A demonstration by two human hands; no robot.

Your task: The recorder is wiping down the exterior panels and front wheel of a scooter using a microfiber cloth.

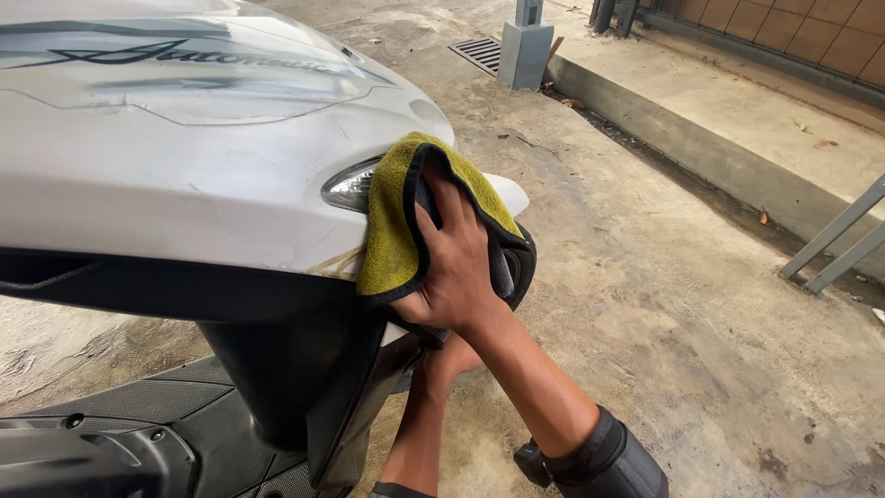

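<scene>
My right hand (456, 272) presses a yellow-green cloth (392, 231) with a dark border against the front edge of a white scooter panel (184, 184), just beside its clear signal lamp (348, 187). The fingers lie spread over the cloth's dark inner side. My left hand (447, 358) reaches up below the right wrist, next to the black leg shield (277, 369). Its fingers are hidden behind the right hand and the panel edge, so what it touches is unclear. A white fender tip (509, 191) shows behind the cloth.
The scooter stands on stained concrete ground (664, 323). A drain grate (479, 51) and a grey post (524, 51) lie further ahead. A raised concrete kerb (719, 157) runs along the right, with slanted metal bars (834, 240) at the right edge.
</scene>
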